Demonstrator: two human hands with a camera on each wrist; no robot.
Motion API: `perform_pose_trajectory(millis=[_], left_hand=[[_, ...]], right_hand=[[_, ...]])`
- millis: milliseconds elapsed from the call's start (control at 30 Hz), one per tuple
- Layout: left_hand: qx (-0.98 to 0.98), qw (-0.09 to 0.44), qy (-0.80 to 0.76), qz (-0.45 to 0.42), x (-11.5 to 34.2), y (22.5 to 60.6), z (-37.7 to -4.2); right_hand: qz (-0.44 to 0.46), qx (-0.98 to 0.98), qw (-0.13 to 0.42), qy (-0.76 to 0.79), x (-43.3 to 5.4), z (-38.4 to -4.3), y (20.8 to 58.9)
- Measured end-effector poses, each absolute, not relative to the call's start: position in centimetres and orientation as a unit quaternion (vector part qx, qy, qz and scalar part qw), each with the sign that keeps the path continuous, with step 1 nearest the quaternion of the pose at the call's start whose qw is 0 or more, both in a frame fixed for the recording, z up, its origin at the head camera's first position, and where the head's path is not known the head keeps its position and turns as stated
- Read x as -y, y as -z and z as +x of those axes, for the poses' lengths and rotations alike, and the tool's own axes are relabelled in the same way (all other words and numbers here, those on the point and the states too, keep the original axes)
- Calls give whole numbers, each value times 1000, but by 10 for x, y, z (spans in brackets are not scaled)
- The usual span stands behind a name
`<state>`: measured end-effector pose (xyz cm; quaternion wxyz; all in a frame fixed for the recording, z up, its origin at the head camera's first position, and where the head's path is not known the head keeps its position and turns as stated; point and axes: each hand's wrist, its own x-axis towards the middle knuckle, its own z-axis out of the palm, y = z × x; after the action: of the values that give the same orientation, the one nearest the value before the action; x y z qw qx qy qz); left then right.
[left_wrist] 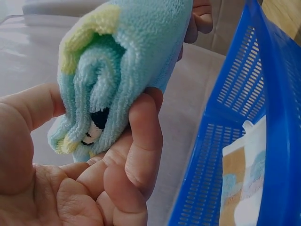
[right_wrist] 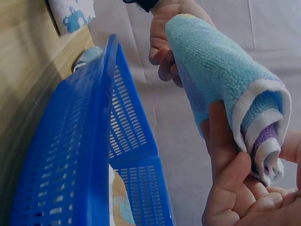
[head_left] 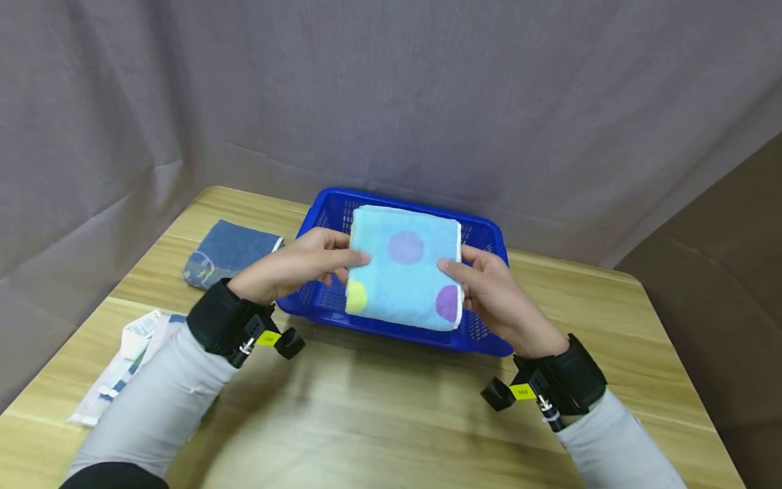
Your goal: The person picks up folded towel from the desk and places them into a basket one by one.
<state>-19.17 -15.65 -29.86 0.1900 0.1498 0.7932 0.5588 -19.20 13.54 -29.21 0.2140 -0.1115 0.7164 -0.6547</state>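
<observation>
A folded light-blue towel (head_left: 403, 292) with purple and yellow dots is held up over the blue plastic basket (head_left: 397, 342). My left hand (head_left: 305, 263) pinches its left edge, thumb on the near face and fingers behind. At the opposite edge my right hand (head_left: 491, 292) grips it the same way. Folded layers of the towel (left_wrist: 150, 42) show at its end in the left wrist view, and white-hemmed layers show in the right wrist view. Inside the basket lies a white and brown patterned cloth (left_wrist: 240, 174), which the towel hides in the head view.
A folded dark-blue towel (head_left: 229, 251) lies on the wooden table (head_left: 366, 421) left of the basket. Nearer, a white and blue cloth with a label (head_left: 139, 336) lies partly under my left forearm. A grey curtain (head_left: 427, 102) hangs behind the table.
</observation>
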Motion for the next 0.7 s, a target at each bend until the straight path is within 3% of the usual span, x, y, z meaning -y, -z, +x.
perform_pose_trajectory(millis=[700], left_hand=[[-785, 209, -565, 142, 144, 297, -221]], right_hand=[[-86, -719, 211, 656, -141, -217, 298]])
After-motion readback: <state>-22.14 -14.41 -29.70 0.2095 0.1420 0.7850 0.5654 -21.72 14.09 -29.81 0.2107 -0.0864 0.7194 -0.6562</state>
